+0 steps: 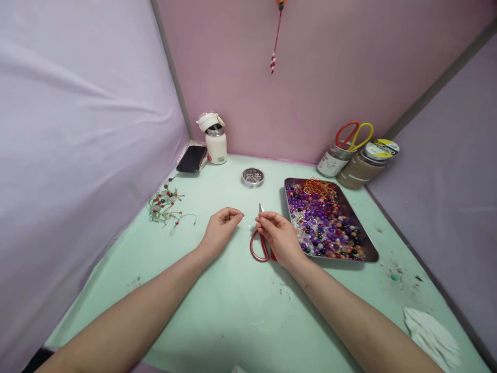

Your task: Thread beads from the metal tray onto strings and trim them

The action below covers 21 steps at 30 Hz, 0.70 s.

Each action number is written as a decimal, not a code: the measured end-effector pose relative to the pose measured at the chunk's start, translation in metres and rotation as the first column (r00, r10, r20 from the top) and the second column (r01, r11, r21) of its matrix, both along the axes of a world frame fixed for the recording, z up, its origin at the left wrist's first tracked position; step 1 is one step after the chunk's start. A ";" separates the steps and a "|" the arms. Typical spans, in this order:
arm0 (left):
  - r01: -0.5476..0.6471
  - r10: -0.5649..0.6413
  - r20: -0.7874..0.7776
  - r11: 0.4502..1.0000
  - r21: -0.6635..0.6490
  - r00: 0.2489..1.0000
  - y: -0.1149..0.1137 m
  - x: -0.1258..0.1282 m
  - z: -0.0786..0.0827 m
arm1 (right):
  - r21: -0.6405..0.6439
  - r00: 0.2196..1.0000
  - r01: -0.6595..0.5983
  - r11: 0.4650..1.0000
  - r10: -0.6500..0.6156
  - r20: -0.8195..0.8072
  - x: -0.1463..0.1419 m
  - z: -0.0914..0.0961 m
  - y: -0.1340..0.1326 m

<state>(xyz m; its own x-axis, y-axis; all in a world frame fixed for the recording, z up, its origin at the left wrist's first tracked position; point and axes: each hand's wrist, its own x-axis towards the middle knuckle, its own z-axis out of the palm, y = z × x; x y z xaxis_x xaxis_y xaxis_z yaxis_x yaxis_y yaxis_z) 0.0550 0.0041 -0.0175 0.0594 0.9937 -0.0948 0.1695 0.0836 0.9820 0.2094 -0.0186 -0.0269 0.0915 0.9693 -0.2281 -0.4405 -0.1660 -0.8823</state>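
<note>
My left hand (224, 228) is closed in a pinch above the middle of the table, thumb against the fingers; whatever it holds is too small to make out. Facing it, my right hand (280, 235) also pinches, its fingertips pressed together over something I cannot make out. Beneath my right hand lies a pair of scissors (259, 255) with red handles, the blade tip showing beyond the fingers and one handle partly hidden. Just right of that hand is a metal tray (359, 228) of purple, clear, black and orange beads (322, 223), with orange thread (318, 187) at its far end.
Strung beads on cord (165, 204) lie at left. Along the back are a phone (192, 158), an open white bottle (216, 145), a round clear case (252, 177), a jar with scissors (334, 160) and a wrapped jar (359, 170). A white cloth (430, 336) lies front right.
</note>
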 end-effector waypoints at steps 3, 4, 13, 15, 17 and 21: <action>0.032 -0.031 -0.012 0.998 0.051 0.999 -0.002 0.000 0.001 | -0.006 1.000 -0.011 1.000 0.011 -0.018 0.001 0.000 0.000; 0.038 -0.037 -0.017 0.997 0.064 0.999 -0.002 0.000 0.001 | -0.005 1.000 -0.015 1.000 0.015 -0.021 0.001 0.000 0.000; 0.029 -0.024 -0.040 0.992 0.123 0.999 -0.001 -0.001 -0.002 | 0.009 1.000 -0.024 1.000 0.024 0.010 0.002 -0.001 -0.003; 0.037 -0.030 -0.053 0.989 0.144 0.998 -0.002 0.000 -0.002 | 0.019 0.999 -0.032 0.999 0.032 0.018 0.002 -0.002 -0.004; 0.053 -0.042 -0.068 0.983 0.174 0.997 -0.003 0.000 -0.003 | 0.025 0.999 -0.037 0.999 0.036 0.016 0.003 -0.003 -0.005; 0.067 -0.044 -0.099 0.967 0.247 0.994 -0.006 0.001 -0.005 | 0.039 0.999 -0.042 0.998 0.043 -0.010 0.004 -0.005 -0.005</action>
